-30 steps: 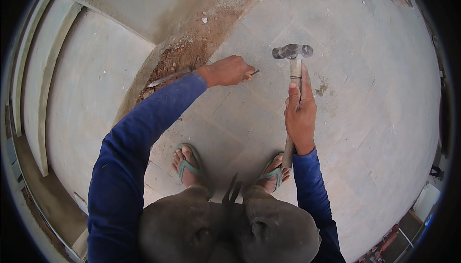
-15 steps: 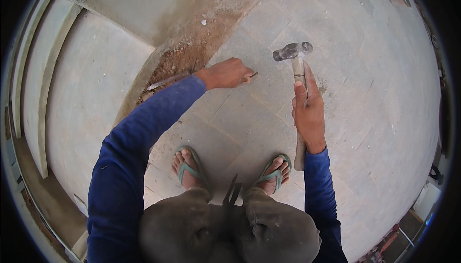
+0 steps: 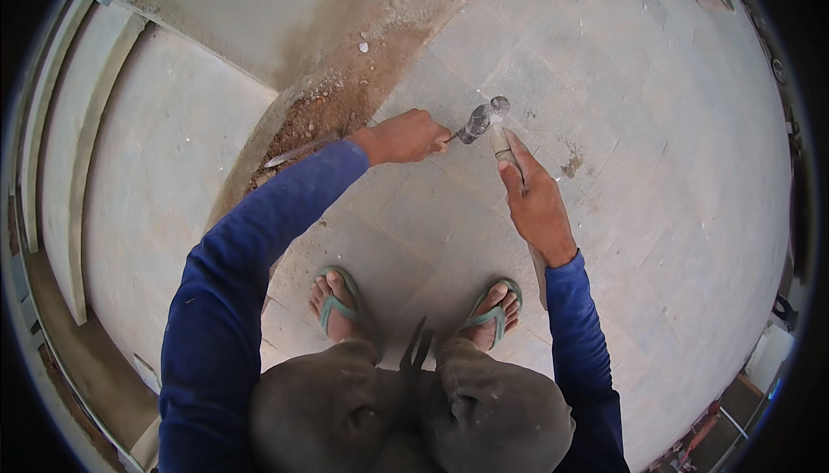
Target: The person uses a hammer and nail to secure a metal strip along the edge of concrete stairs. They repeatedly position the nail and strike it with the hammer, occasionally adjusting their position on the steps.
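My left hand (image 3: pixel 408 136) is closed round a narrow metal chisel (image 3: pixel 451 138), whose short dark end sticks out past the fingers. My fist hides most of its shaft. In my right hand (image 3: pixel 542 210) is a ball-peen hammer (image 3: pixel 474 123), gripped along its light wooden handle with the thumb laid on top. The hammer's dark face is at the end of the chisel and appears to touch it. Beyond my left wrist, a long, thin, pointed piece (image 3: pixel 298 153) lies over the soil; I cannot tell whether it belongs to the chisel.
A strip of reddish loose soil (image 3: pixel 315 115) runs between the raised pale slab (image 3: pixel 164 145) and the grey tiled floor (image 3: pixel 682 171). One small white stone (image 3: pixel 363 47) sits on the dirt. My feet in green flip-flops (image 3: pixel 344 307) stand on the tiles. Concrete steps (image 3: pixel 95 154) rise at far left.
My right hand has swung the hammer leftward and slightly down, bringing its head from apart to the chisel's end. My left hand has barely moved.
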